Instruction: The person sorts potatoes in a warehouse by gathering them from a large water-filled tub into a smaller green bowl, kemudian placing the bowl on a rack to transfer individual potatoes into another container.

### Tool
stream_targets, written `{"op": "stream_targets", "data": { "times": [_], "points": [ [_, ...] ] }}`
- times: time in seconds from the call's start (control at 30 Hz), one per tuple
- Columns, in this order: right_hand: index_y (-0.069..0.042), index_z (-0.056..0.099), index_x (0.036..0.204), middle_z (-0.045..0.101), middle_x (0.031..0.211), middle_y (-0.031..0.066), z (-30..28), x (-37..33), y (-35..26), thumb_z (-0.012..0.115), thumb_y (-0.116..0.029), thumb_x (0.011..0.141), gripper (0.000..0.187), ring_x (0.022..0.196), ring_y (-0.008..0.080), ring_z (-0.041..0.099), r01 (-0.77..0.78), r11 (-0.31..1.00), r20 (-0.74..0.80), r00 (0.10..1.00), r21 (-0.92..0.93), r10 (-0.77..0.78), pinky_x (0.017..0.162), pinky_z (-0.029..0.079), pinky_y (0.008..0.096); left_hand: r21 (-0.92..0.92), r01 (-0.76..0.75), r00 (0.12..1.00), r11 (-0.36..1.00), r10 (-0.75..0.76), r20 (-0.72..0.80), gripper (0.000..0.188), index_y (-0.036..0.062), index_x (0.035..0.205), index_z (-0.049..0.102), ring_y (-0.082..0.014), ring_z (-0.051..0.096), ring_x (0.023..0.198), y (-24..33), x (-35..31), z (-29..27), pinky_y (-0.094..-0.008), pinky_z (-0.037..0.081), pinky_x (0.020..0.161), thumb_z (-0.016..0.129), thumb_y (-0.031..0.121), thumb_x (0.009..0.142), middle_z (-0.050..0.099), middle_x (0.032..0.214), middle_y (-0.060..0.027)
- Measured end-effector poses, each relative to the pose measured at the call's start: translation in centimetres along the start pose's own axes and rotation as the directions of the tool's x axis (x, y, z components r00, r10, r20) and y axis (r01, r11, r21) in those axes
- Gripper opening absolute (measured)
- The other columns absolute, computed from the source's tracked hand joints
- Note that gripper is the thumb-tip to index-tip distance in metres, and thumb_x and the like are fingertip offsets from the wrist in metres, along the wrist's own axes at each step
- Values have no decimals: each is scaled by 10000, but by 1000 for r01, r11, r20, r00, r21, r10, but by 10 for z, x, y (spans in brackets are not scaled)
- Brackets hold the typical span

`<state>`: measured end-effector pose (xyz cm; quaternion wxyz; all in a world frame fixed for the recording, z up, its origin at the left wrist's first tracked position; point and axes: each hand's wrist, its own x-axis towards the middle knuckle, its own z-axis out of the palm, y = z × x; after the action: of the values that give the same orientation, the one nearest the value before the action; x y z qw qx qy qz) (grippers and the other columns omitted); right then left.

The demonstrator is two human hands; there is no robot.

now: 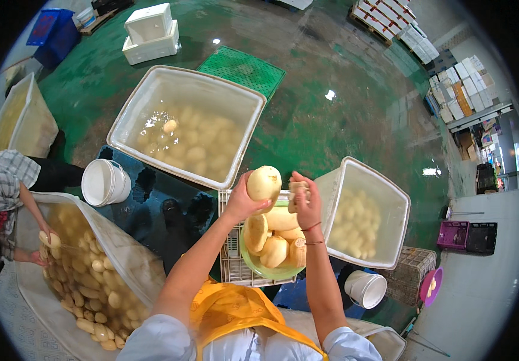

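My left hand (244,201) is closed around a plump, pale yellow lotus root segment (264,183), held above a green bowl. Just to its right, my right hand (307,201) grips a small pale, knobbly piece (295,194), partly covered by the fingers. I cannot tell its exact kind. Below both hands, the light green bowl (265,272) holds several peeled lotus root segments (274,251). This bowl rests on a white slatted plastic crate (230,265) right in front of my orange apron.
Large white tubs of cloudy water with pale roots stand ahead (253,102) and at right (401,240). White buckets (108,182) flank me. At left, a person (6,186) handles roots over another tub (109,240). A grey crate (413,274) stands lower right.
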<state>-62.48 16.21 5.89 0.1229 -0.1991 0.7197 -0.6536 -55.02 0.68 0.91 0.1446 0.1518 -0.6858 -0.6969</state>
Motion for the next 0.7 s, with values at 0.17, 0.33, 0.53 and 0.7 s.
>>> {"op": "stream_targets", "data": {
  "times": [0.17,0.33,0.53,0.7],
  "points": [
    [-70,511,1041,559,1055,95,21,16,9,525,-7,769,279,963,276,513,387,715,185,919,-582,-348,819,427,333,147,38,997,988,-47,60,697,20,1130,421,-242,543,959,2,7,3,-324,432,832,718,224,533,542,1033,-140],
    [-64,537,900,578,897,99,26,30,24,528,-29,754,150,840,295,530,241,712,17,952,-659,-307,742,436,351,256,3,996,967,-25,83,704,40,1134,426,-275,526,967,6,14,9,-339,422,838,716,212,516,525,1055,-133],
    [-46,535,946,602,738,79,1,59,89,480,-100,849,124,642,144,573,-238,970,-369,907,-45,205,585,467,276,361,-224,974,905,202,99,687,75,1137,426,-289,479,1015,7,24,2,-359,395,868,724,136,520,498,1078,-109],
    [-11,526,984,587,874,84,-39,16,112,519,-94,834,172,838,149,552,-112,858,-51,994,-501,100,731,451,263,540,-199,970,818,244,-11,684,88,1145,410,-302,459,1032,-45,55,-47,-391,382,873,713,142,534,488,1092,-113]
  ]
}}
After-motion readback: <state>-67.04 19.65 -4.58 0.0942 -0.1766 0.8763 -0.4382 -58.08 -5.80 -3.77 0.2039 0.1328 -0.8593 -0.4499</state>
